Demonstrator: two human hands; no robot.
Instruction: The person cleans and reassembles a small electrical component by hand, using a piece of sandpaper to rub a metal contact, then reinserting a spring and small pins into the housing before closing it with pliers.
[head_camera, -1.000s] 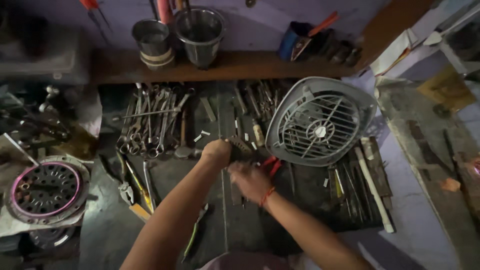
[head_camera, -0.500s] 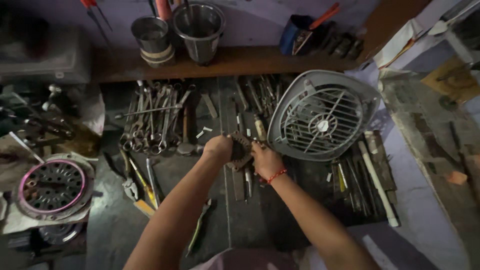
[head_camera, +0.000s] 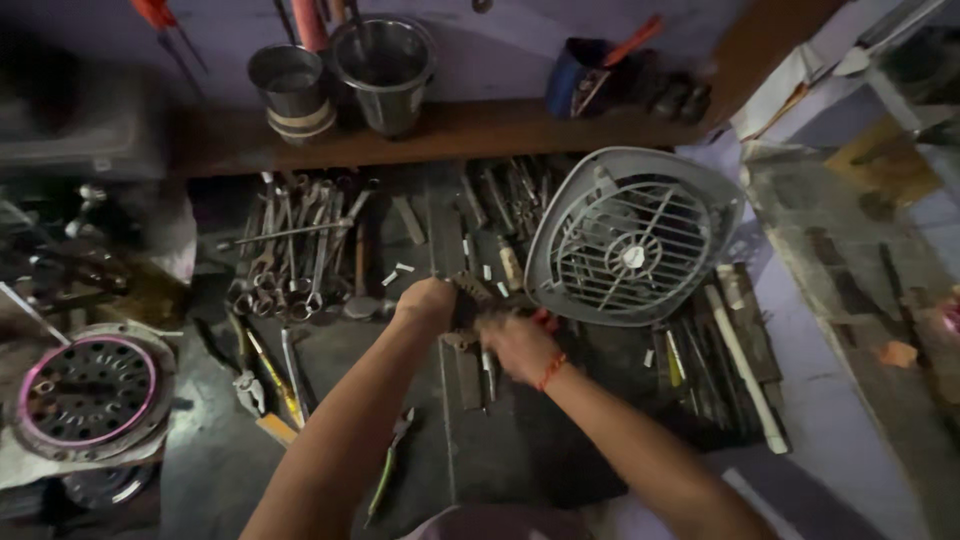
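Two bare hands meet over a dark work mat (head_camera: 520, 440) strewn with tools, and places below are told from the grey fan guard (head_camera: 632, 238), the largest loose thing, which lies on the mat's far right part. One wooden shelf (head_camera: 470, 135) runs beyond the guard, carrying two steel buckets (head_camera: 385, 62) up and to its left. One round perforated disc with a pink rim (head_camera: 88, 392) lies far left of the guard and lower. One spread of wrenches (head_camera: 295, 245), too many and too overlapped to count, lies left of the guard. Just left of the guard's lower edge, the left hand (head_camera: 428, 302) is curled shut on a small dark metal tool (head_camera: 470, 290), whose kind cannot be told. Just below the guard's lower left edge, the right hand (head_camera: 518, 345) is blurred; its fingers look partly curled and it touches the same tool, but whether it grips cannot be told. One red thread (head_camera: 550, 372) circles that wrist.
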